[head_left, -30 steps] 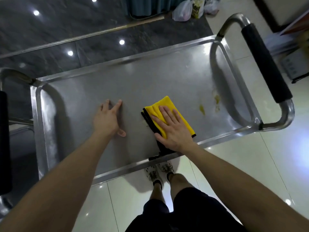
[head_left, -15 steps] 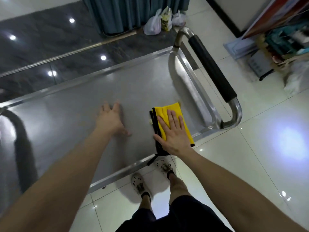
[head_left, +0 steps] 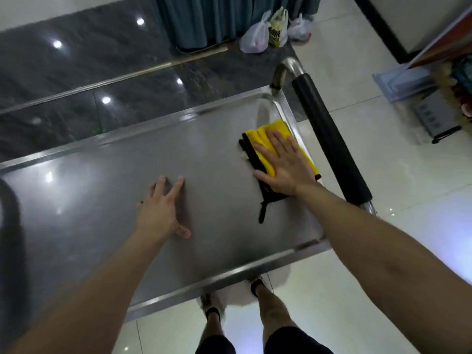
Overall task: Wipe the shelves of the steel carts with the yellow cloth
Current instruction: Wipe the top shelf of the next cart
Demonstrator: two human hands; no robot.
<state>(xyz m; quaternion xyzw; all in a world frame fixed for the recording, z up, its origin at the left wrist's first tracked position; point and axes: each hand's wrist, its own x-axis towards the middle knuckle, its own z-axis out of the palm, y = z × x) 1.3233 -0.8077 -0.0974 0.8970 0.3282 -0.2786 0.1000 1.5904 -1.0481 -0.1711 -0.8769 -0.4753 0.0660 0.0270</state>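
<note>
The steel cart's top shelf (head_left: 102, 200) fills the middle of the head view, with a raised rim all round. A folded yellow cloth (head_left: 260, 135) with a black edge lies near the shelf's right end, close to the rim. My right hand (head_left: 283, 166) presses flat on the cloth, fingers straight and spread. My left hand (head_left: 161, 210) rests flat on the bare steel near the shelf's middle, fingers spread. A black strap of the cloth trails toward me below the right hand.
The cart's handle with a black foam grip (head_left: 329, 146) runs along the right end. Plastic bags (head_left: 265, 31) sit on the floor by a teal curtain (head_left: 217, 19) beyond the cart. Boxes and clutter (head_left: 434, 98) stand at the right. My feet show under the near rim.
My right hand has slid the cloth right and away from me, up to the shelf's right rim near the handle. The left hand stays flat on the steel.
</note>
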